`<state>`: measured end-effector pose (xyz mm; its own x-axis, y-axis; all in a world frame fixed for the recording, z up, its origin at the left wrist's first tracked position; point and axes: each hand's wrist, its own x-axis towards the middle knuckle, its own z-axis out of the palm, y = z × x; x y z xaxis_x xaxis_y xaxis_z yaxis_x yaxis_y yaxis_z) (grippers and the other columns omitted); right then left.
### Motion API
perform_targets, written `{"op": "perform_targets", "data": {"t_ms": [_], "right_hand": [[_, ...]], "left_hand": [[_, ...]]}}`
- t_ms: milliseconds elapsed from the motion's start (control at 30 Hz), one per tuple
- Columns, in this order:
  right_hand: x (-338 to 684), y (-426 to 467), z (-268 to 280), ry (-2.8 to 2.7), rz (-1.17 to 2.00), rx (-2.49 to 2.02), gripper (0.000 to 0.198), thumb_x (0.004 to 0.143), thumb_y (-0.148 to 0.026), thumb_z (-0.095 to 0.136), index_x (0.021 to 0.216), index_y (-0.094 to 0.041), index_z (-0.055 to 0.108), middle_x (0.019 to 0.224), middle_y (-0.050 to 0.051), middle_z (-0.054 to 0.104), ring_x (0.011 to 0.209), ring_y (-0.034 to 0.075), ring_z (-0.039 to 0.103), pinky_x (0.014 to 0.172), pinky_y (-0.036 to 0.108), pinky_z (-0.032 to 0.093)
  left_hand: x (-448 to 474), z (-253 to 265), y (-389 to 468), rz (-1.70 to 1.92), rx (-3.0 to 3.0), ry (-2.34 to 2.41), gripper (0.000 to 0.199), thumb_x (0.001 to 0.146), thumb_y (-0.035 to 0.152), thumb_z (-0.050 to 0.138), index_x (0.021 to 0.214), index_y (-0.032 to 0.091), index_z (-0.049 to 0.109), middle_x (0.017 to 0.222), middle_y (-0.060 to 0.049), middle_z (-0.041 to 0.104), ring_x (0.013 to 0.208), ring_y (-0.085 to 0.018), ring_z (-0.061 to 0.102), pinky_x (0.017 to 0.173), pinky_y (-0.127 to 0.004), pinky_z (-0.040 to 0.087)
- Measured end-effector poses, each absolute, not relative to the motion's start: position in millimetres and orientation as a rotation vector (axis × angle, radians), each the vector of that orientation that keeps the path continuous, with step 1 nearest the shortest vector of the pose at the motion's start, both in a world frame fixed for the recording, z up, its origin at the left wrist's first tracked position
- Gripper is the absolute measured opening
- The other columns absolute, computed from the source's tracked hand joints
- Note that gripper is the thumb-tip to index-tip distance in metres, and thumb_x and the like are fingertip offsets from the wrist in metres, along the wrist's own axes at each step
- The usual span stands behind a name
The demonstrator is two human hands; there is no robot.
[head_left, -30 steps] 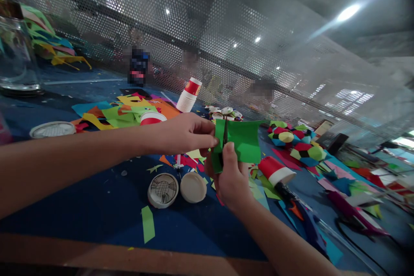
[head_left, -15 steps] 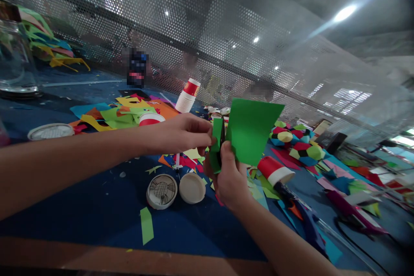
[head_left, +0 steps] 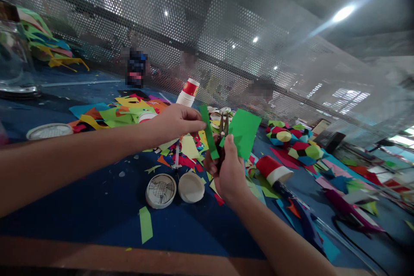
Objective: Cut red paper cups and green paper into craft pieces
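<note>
My left hand [head_left: 181, 123] is closed, pinching a narrow strip of green paper [head_left: 209, 133] by its left edge near the upper end. The strip hangs tilted, apart from the larger sheet. My right hand [head_left: 232, 177] is closed around dark-handled scissors [head_left: 222, 132], whose blades point up and are slightly apart. A larger green paper sheet [head_left: 247, 131] is also held at my right thumb, to the right of the blades. My fingers hide most of the scissor handles. Below the hands lie two round white lids, one with a drawn pattern [head_left: 161, 190] and one plain [head_left: 191, 187].
Coloured paper scraps [head_left: 129, 112] cover the blue table [head_left: 97, 207]. A stack of paper cups [head_left: 189, 90] stands behind my left hand. To the right are a tipped red-and-white cup [head_left: 274, 169], a blue glue gun [head_left: 304, 220] and paper balls [head_left: 305, 151]. A glass jar [head_left: 16, 60] stands far left.
The green strip has come away from the larger sheet and moved left with my left hand. The scissor blades now show apart, and the sheet sits lower and further left.
</note>
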<state>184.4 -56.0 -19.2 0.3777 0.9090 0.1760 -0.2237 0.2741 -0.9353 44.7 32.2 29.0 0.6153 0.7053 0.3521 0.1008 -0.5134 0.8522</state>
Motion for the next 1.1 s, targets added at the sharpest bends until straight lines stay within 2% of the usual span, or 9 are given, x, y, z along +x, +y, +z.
{"op": "perform_targets", "data": {"t_ms": [200, 333, 467, 667, 900, 1000, 1100], "right_hand": [[192, -52, -13, -0.836, 1.029, -0.956, 0.045, 0.075, -0.066, 0.063, 0.074, -0.021, 0.057, 0.043, -0.011, 0.038, 0.033, 0.006, 0.027, 0.034, 0.02, 0.024], [194, -50, -13, -0.837, 1.038, -0.972, 0.043, 0.067, -0.046, 0.079, 0.058, -0.021, 0.044, 0.043, -0.011, 0.038, 0.036, 0.005, 0.029, 0.035, 0.019, 0.026], [194, -49, -17, -0.838, 0.98, -1.007, 0.038, 0.061, -0.036, 0.083, 0.065, -0.021, 0.049, 0.046, -0.011, 0.045, 0.037, 0.004, 0.033, 0.037, 0.018, 0.03], [198, -45, -23, -0.881, 0.966, -1.063, 0.03, 0.068, -0.037, 0.078, 0.074, -0.021, 0.054, 0.041, -0.013, 0.043, 0.034, 0.005, 0.032, 0.035, 0.018, 0.027], [199, -45, -23, -0.985, 0.986, -1.111, 0.024, 0.066, -0.029, 0.076, 0.066, -0.019, 0.054, 0.047, -0.01, 0.048, 0.032, 0.004, 0.036, 0.034, 0.019, 0.029], [197, -50, -21, -1.041, 0.917, -1.079, 0.023, 0.067, -0.03, 0.078, 0.072, -0.019, 0.058, 0.053, -0.009, 0.053, 0.036, 0.004, 0.04, 0.037, 0.019, 0.032], [196, -57, -17, -1.098, 0.872, -1.036, 0.021, 0.066, -0.028, 0.08, 0.075, -0.018, 0.063, 0.06, -0.007, 0.058, 0.04, 0.004, 0.043, 0.04, 0.019, 0.034]], "left_hand": [[46, 28, 36, 1.012, 1.867, 0.71, 0.01, 0.07, 0.023, 0.067, 0.068, 0.016, 0.06, 0.062, 0.005, 0.055, 0.061, -0.011, 0.051, 0.057, -0.023, 0.037], [48, 26, 35, 0.979, 1.774, 0.74, 0.012, 0.07, 0.019, 0.068, 0.067, 0.017, 0.057, 0.062, 0.005, 0.057, 0.059, -0.01, 0.055, 0.056, -0.022, 0.041], [50, 24, 35, 0.874, 1.708, 0.731, 0.01, 0.07, 0.02, 0.069, 0.071, 0.017, 0.06, 0.068, 0.001, 0.065, 0.065, -0.014, 0.064, 0.062, -0.026, 0.05], [49, 27, 34, 0.876, 1.665, 0.786, 0.012, 0.076, 0.024, 0.066, 0.067, 0.017, 0.063, 0.069, -0.001, 0.067, 0.067, -0.014, 0.063, 0.064, -0.026, 0.046], [49, 27, 38, 0.925, 1.644, 0.805, 0.018, 0.076, 0.028, 0.063, 0.06, 0.018, 0.062, 0.069, 0.0, 0.066, 0.072, -0.016, 0.061, 0.073, -0.027, 0.045], [49, 23, 42, 0.922, 1.657, 0.798, 0.019, 0.075, 0.028, 0.063, 0.059, 0.019, 0.062, 0.068, 0.0, 0.065, 0.07, -0.016, 0.059, 0.07, -0.027, 0.043], [48, 16, 43, 0.878, 1.726, 0.751, 0.018, 0.069, 0.029, 0.068, 0.055, 0.018, 0.062, 0.057, 0.002, 0.057, 0.059, -0.014, 0.05, 0.059, -0.027, 0.037]]}}
